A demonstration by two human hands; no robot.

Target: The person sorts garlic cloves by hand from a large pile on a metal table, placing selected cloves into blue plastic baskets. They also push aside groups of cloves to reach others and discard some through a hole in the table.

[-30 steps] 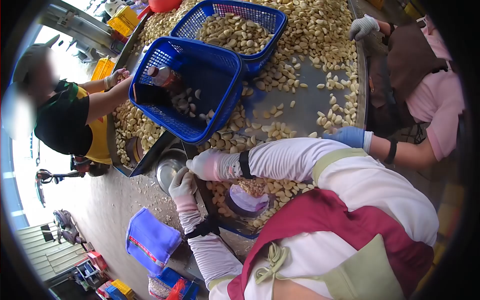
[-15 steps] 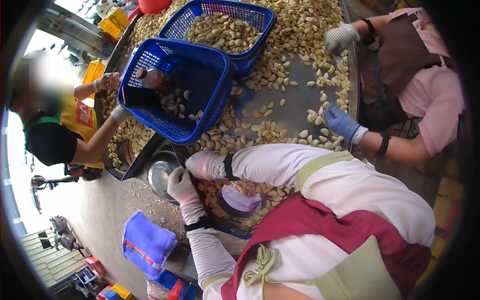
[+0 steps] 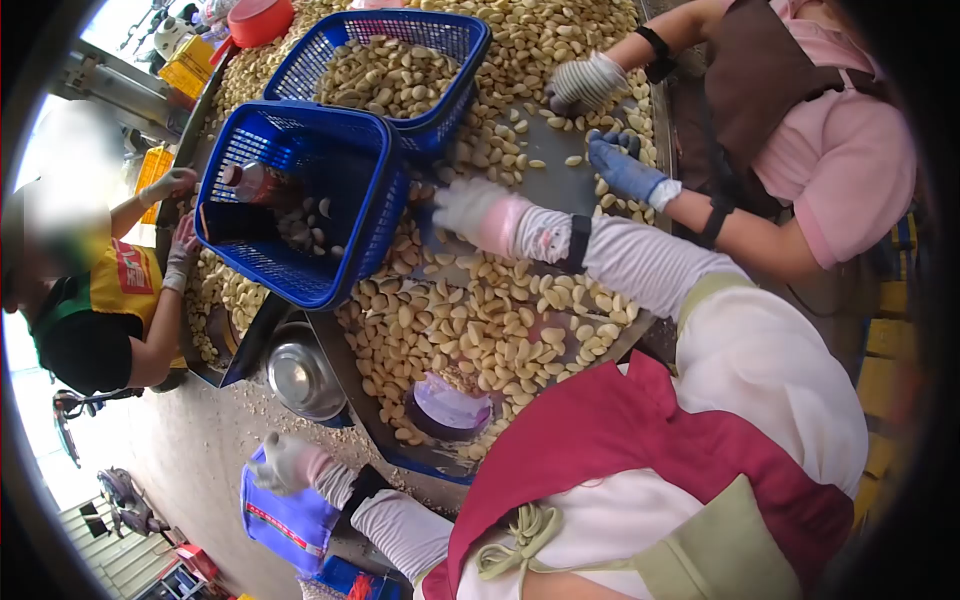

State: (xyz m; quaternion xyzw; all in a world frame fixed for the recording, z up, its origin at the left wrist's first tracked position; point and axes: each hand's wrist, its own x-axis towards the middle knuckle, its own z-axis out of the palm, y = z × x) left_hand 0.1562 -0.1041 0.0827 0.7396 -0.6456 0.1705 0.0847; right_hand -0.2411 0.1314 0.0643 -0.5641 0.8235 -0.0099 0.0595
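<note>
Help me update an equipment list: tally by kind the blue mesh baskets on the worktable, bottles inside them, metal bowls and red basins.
Blue mesh baskets: 2
Bottle: 1
Metal bowl: 1
Red basin: 1
Total: 5

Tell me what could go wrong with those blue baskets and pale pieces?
The right hand is close to the blue basket with a bottle inside, so it might bump it and jostle the bottle. Some pale pieces lie near the edge of the table, so a sweep could push them onto the floor.
</note>
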